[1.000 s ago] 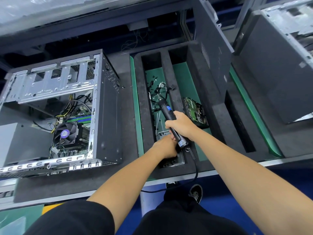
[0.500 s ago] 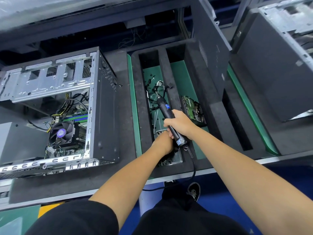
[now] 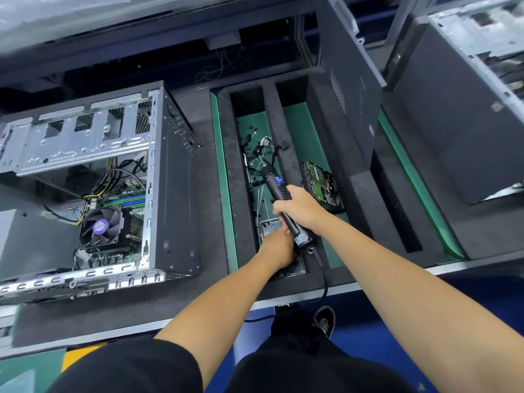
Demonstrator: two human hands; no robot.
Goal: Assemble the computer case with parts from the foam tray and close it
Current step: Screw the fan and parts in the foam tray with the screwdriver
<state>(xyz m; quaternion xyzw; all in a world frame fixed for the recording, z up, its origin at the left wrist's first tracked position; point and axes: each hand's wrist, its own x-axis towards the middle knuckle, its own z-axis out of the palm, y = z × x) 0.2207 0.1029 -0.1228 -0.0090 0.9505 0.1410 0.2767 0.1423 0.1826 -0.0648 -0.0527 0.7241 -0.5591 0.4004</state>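
Workbench, dark padded top w/ metal front edge. On it: open computer case at left, foam tray in middle, second case at right. Small screws lie btwn open case & tray.

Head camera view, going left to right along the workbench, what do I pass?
Open computer case → foam tray with the left hand reaching into it → electric screwdriver gripped by the right hand → hard drive → upright side panel → second case.
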